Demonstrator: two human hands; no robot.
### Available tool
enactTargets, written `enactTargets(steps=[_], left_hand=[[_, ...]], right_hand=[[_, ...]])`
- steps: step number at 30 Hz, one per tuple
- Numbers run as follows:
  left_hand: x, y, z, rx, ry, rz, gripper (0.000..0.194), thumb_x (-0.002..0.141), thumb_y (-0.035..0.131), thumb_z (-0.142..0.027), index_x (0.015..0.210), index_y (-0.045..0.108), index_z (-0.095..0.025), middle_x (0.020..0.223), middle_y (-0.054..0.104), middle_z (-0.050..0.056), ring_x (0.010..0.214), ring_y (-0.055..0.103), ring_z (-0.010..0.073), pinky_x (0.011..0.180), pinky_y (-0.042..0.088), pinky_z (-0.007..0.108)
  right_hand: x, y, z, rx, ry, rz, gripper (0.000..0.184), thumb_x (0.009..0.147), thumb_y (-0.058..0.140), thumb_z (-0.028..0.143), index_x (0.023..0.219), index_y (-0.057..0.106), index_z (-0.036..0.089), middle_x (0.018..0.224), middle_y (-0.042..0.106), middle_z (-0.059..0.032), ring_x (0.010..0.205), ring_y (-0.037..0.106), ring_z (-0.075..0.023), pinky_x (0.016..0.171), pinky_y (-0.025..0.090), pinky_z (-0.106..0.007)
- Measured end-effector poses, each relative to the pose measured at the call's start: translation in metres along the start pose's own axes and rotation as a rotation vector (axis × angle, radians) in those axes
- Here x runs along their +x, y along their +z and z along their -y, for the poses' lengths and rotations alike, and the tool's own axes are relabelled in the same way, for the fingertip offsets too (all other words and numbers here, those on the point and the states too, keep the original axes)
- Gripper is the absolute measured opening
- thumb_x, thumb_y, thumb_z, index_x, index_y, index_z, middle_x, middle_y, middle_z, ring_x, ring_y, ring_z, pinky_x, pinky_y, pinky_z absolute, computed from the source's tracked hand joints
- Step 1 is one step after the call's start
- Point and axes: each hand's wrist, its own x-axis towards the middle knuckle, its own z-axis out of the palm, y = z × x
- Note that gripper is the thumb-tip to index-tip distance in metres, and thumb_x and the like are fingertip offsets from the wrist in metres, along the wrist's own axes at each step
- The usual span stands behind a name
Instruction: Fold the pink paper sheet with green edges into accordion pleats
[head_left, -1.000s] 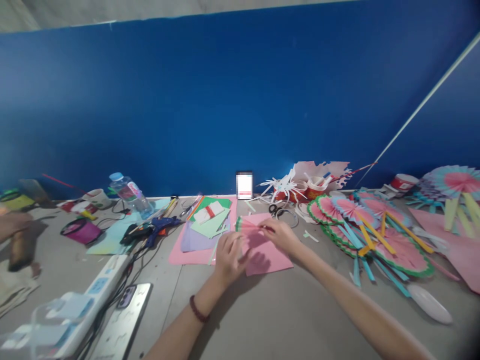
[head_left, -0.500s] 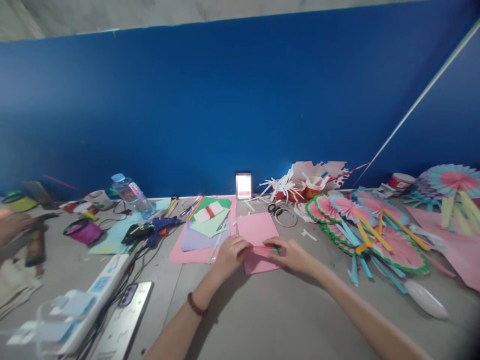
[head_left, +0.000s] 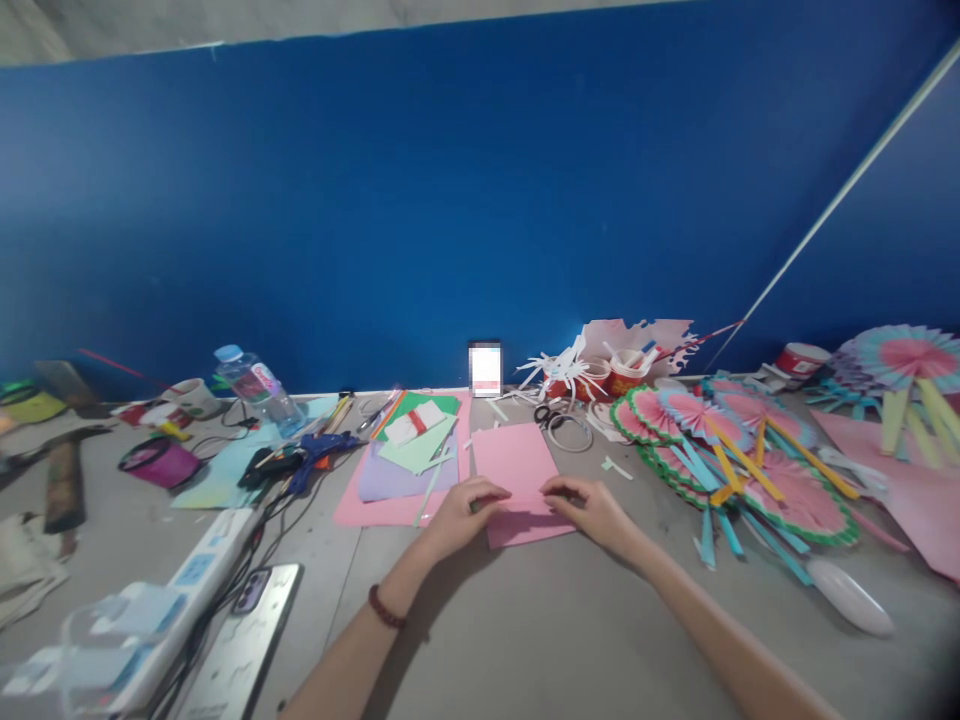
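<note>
Sheets of pink paper [head_left: 517, 455] lie on the grey table straight in front of me. My left hand [head_left: 469, 515] is at the left side of the paper, its thumb and fingers closed on a pink paper edge. On the right side, my right hand [head_left: 592, 510] pinches the same narrow stretch of pink paper between thumb and fingers. A darker shadowed band of pink shows below the fingertips. Whether the pinched part is a separate piece or a fold of the sheet, I cannot tell.
Stacked coloured paper [head_left: 409, 480] lies left, beside a blue glue gun [head_left: 315, 455], a phone [head_left: 244, 640] and a power strip [head_left: 191, 590]. Scissors [head_left: 551, 415], a tape ring [head_left: 570, 432] and paper fans [head_left: 750, 450] lie right. A lit screen [head_left: 485, 368] leans on the blue wall.
My hands have shifted slightly apart over the pink paper, and the green bit by my right fingers no longer shows. Another person's hand at the far left has mostly left the view.
</note>
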Motion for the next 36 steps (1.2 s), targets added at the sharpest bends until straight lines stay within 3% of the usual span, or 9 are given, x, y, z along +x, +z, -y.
enactTargets(steps=[6, 12, 16, 22, 28, 36], left_hand=[[-0.001, -0.007, -0.002, -0.031, 0.000, 0.131, 0.021, 0.094, 0.058, -0.029, 0.105, 0.075, -0.021, 0.101, 0.075, 0.007, 0.098, 0.067, 0.0206, 0.090, 0.053, 0.034], [-0.003, 0.004, -0.006, 0.180, 0.165, 0.085, 0.025, 0.099, 0.048, -0.022, 0.110, 0.071, -0.020, 0.097, 0.071, 0.006, 0.093, 0.063, 0.0187, 0.083, 0.050, 0.032], [-0.003, 0.011, -0.010, 0.379, 0.281, 0.042, 0.022, 0.097, 0.049, -0.015, 0.104, 0.069, -0.019, 0.091, 0.068, 0.006, 0.087, 0.061, 0.0187, 0.077, 0.048, 0.031], [-0.005, 0.025, -0.015, 0.571, 0.273, 0.043, 0.020, 0.092, 0.049, -0.007, 0.098, 0.063, -0.020, 0.090, 0.064, 0.004, 0.084, 0.061, 0.0181, 0.074, 0.046, 0.031], [-0.009, 0.044, -0.010, 0.683, 0.345, 0.102, 0.010, 0.098, 0.051, -0.017, 0.102, 0.059, -0.020, 0.094, 0.063, 0.005, 0.084, 0.061, 0.0200, 0.076, 0.045, 0.034], [-0.009, 0.040, -0.015, 0.667, 0.352, 0.189, 0.012, 0.096, 0.049, -0.013, 0.100, 0.059, -0.018, 0.094, 0.065, 0.005, 0.088, 0.061, 0.0204, 0.082, 0.044, 0.036]], right_hand=[[-0.003, -0.002, -0.001, -0.021, -0.063, 0.062, 0.022, 0.084, 0.060, 0.038, 0.087, 0.076, 0.023, 0.093, 0.078, -0.0069, 0.088, 0.071, -0.0245, 0.082, 0.054, -0.035], [-0.009, -0.019, 0.009, -0.090, -0.022, 0.208, 0.027, 0.085, 0.061, 0.034, 0.103, 0.076, 0.021, 0.107, 0.076, -0.0096, 0.092, 0.069, -0.0226, 0.083, 0.054, -0.032], [-0.011, -0.031, 0.014, -0.144, 0.015, 0.262, 0.027, 0.085, 0.060, 0.030, 0.106, 0.075, 0.021, 0.106, 0.076, -0.0083, 0.081, 0.069, -0.0198, 0.077, 0.054, -0.030], [-0.010, -0.028, 0.010, -0.396, -0.160, 0.123, 0.022, 0.087, 0.052, 0.016, 0.094, 0.072, 0.020, 0.101, 0.075, -0.0084, 0.097, 0.068, -0.0216, 0.089, 0.051, -0.032], [-0.028, -0.014, -0.019, -0.619, -0.257, 0.016, 0.021, 0.087, 0.053, 0.013, 0.096, 0.070, 0.021, 0.100, 0.075, -0.0093, 0.092, 0.070, -0.0227, 0.084, 0.056, -0.034], [-0.041, -0.011, -0.032, -0.576, -0.301, -0.035, 0.022, 0.088, 0.055, 0.013, 0.099, 0.071, 0.023, 0.104, 0.076, -0.0099, 0.098, 0.072, -0.0223, 0.090, 0.058, -0.036]])
